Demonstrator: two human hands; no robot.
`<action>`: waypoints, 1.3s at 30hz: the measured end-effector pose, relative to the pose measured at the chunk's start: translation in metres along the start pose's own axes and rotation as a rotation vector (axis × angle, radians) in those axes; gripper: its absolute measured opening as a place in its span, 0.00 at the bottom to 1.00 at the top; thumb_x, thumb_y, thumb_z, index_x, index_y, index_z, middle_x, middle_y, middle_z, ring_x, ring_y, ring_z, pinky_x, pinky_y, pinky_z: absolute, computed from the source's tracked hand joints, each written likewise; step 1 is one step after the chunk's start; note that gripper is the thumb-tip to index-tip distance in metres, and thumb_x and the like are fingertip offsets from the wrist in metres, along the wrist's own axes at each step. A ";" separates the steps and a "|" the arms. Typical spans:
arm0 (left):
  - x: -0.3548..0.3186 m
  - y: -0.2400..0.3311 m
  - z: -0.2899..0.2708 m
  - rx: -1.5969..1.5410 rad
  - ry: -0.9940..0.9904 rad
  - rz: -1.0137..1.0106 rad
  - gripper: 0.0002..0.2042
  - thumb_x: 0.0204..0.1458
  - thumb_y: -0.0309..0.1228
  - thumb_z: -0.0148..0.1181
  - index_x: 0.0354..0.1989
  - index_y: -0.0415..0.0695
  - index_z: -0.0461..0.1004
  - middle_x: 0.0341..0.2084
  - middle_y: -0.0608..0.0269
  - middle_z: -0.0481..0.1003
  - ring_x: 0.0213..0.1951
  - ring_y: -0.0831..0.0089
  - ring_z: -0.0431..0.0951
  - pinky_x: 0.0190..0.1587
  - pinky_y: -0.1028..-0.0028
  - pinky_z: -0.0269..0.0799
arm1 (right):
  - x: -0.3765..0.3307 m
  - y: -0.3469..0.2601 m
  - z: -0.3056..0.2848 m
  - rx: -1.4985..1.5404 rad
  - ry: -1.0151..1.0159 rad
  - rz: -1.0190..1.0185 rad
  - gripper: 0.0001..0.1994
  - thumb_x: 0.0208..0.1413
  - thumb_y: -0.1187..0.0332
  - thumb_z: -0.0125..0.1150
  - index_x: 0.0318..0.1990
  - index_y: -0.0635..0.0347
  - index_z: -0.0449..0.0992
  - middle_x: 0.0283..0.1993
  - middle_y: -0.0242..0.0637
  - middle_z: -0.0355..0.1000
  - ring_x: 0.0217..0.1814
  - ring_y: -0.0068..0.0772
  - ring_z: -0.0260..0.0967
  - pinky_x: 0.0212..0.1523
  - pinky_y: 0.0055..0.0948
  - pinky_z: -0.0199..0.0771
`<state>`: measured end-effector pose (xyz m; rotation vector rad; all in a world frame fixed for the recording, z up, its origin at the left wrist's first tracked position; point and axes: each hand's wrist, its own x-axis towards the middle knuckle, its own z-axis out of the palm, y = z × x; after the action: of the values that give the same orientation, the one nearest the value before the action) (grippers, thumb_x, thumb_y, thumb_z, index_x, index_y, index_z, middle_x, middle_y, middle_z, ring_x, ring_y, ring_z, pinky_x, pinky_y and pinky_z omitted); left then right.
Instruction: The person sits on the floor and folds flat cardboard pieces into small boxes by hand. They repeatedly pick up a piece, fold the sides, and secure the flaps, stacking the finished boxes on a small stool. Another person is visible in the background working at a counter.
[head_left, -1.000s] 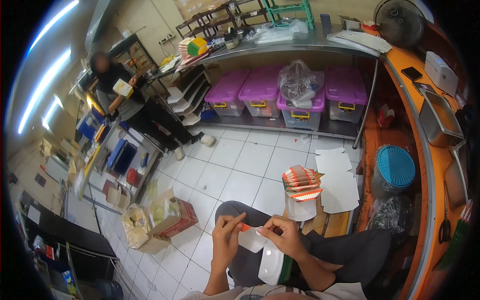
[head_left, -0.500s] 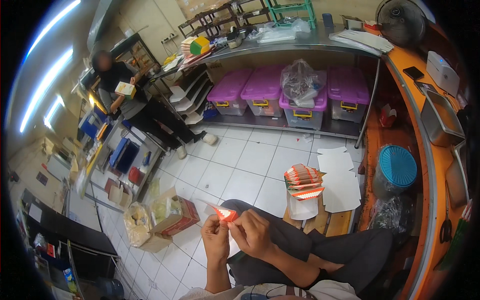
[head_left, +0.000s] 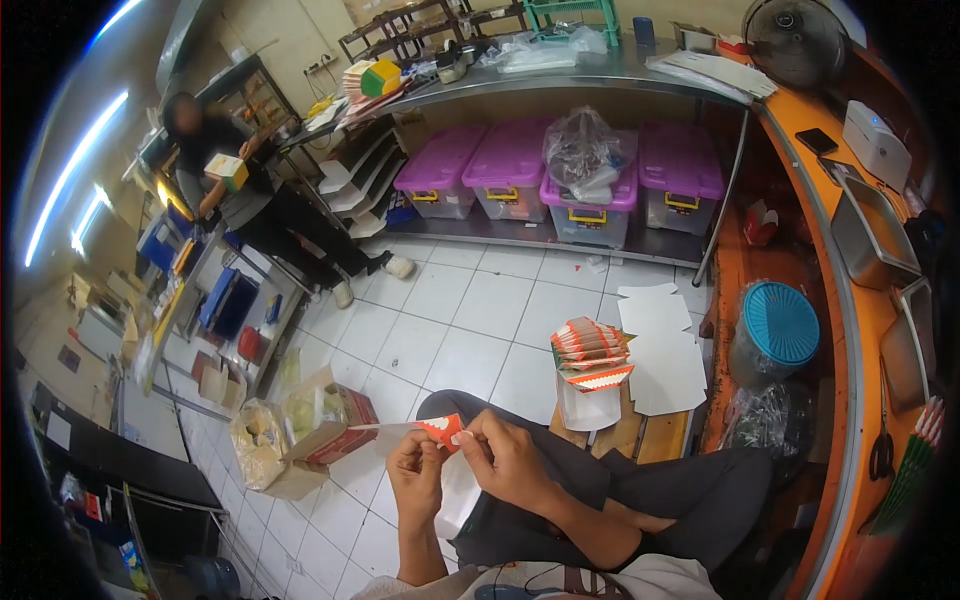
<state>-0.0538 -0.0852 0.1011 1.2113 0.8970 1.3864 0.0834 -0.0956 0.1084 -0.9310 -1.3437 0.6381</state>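
Above my lap, both hands pinch a folded red-and-white printed paper card (head_left: 440,431), whose thin white part sticks out to the left. My left hand (head_left: 416,478) grips its lower edge with thumb and fingertips. On the other side my right hand (head_left: 505,452) presses the card between thumb and forefinger. A white piece (head_left: 458,495) shows below and between the hands, partly hidden. To the right, a stack of similar red-patterned cards (head_left: 590,350) stands in a white open box (head_left: 588,408) on a wooden slatted stool (head_left: 650,437).
Flat white carton blanks (head_left: 663,350) lie beside the stack. An orange counter (head_left: 850,250) curves along my right, with a blue-lidded tub (head_left: 780,325) below. An opened cardboard box (head_left: 345,415) sits on the floor at left. Far left, a person (head_left: 225,160) holds a small box (head_left: 228,171).
The card has turned in my fingers, its white part now pointing level to the left. My hands have shifted slightly left. The whole view has moved a little; the other person's box has turned.
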 end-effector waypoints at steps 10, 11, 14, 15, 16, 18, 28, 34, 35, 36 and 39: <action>-0.004 0.004 -0.003 0.067 -0.121 -0.032 0.07 0.51 0.19 0.53 0.38 0.34 0.68 0.36 0.57 0.73 0.41 0.75 0.73 0.42 0.77 0.69 | -0.003 0.001 -0.005 0.022 -0.082 0.058 0.07 0.53 0.72 0.54 0.26 0.64 0.64 0.17 0.37 0.65 0.15 0.26 0.63 0.17 0.24 0.61; -0.004 0.005 -0.004 0.065 -0.144 -0.037 0.07 0.51 0.19 0.53 0.39 0.34 0.68 0.37 0.57 0.73 0.41 0.74 0.72 0.43 0.77 0.69 | -0.004 0.003 -0.005 0.015 -0.081 0.058 0.07 0.52 0.72 0.54 0.26 0.64 0.64 0.18 0.37 0.66 0.15 0.26 0.64 0.17 0.24 0.61; -0.003 0.006 -0.007 0.121 -0.179 -0.062 0.09 0.51 0.18 0.52 0.40 0.34 0.67 0.39 0.56 0.72 0.43 0.73 0.71 0.44 0.76 0.70 | -0.009 0.006 -0.001 0.049 -0.058 0.089 0.07 0.52 0.73 0.54 0.26 0.64 0.65 0.18 0.37 0.66 0.15 0.26 0.64 0.17 0.24 0.61; -0.002 0.006 -0.007 0.142 -0.165 -0.066 0.09 0.51 0.17 0.52 0.41 0.34 0.66 0.39 0.55 0.71 0.44 0.73 0.71 0.45 0.75 0.70 | -0.009 0.008 0.000 0.069 -0.049 0.116 0.07 0.52 0.73 0.54 0.26 0.64 0.65 0.18 0.38 0.66 0.15 0.27 0.65 0.17 0.24 0.61; -0.002 0.004 -0.006 0.198 -0.179 -0.051 0.09 0.51 0.17 0.51 0.41 0.33 0.66 0.39 0.56 0.71 0.44 0.72 0.71 0.45 0.75 0.70 | -0.010 0.008 0.001 0.049 -0.034 0.096 0.07 0.52 0.73 0.54 0.26 0.64 0.65 0.18 0.38 0.66 0.15 0.26 0.64 0.17 0.24 0.61; -0.002 0.001 -0.001 0.263 -0.176 -0.006 0.09 0.51 0.17 0.51 0.41 0.33 0.66 0.39 0.56 0.71 0.45 0.72 0.71 0.45 0.74 0.70 | -0.010 0.010 0.002 0.008 -0.005 0.076 0.07 0.52 0.72 0.54 0.26 0.64 0.65 0.18 0.37 0.66 0.15 0.26 0.64 0.17 0.24 0.61; 0.002 -0.018 0.011 0.234 -0.106 0.041 0.06 0.53 0.19 0.49 0.39 0.36 0.66 0.37 0.60 0.71 0.44 0.75 0.70 0.48 0.77 0.66 | -0.014 0.031 0.011 0.058 0.135 0.075 0.09 0.55 0.69 0.52 0.28 0.64 0.66 0.20 0.36 0.67 0.17 0.22 0.63 0.18 0.23 0.62; 0.002 -0.016 0.006 0.042 -0.042 -0.085 0.06 0.51 0.19 0.53 0.37 0.35 0.68 0.35 0.62 0.71 0.41 0.75 0.72 0.45 0.76 0.69 | -0.011 0.029 0.006 -0.098 0.063 0.001 0.08 0.54 0.70 0.52 0.27 0.64 0.66 0.18 0.40 0.67 0.17 0.31 0.66 0.19 0.28 0.64; 0.004 -0.011 0.002 0.101 -0.067 -0.102 0.06 0.50 0.18 0.54 0.36 0.35 0.69 0.34 0.62 0.72 0.40 0.76 0.72 0.45 0.77 0.69 | -0.011 0.028 0.004 -0.096 0.039 0.029 0.07 0.54 0.70 0.52 0.27 0.64 0.66 0.17 0.39 0.66 0.16 0.29 0.65 0.18 0.27 0.63; 0.006 -0.004 -0.003 0.154 -0.102 -0.126 0.06 0.49 0.18 0.55 0.36 0.35 0.70 0.34 0.62 0.72 0.39 0.76 0.72 0.44 0.77 0.69 | -0.011 0.027 0.002 -0.064 0.011 0.068 0.07 0.54 0.71 0.53 0.27 0.64 0.66 0.16 0.37 0.65 0.15 0.26 0.62 0.17 0.25 0.61; 0.009 0.007 -0.008 0.227 -0.197 -0.137 0.06 0.48 0.18 0.57 0.35 0.36 0.71 0.33 0.63 0.73 0.38 0.77 0.73 0.44 0.78 0.69 | -0.014 0.023 0.001 0.026 -0.020 0.070 0.07 0.54 0.72 0.53 0.27 0.64 0.65 0.16 0.34 0.63 0.14 0.22 0.59 0.16 0.24 0.58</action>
<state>-0.0623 -0.0771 0.1079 1.4032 0.9962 1.0573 0.0833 -0.0953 0.0820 -0.9563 -1.3220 0.7184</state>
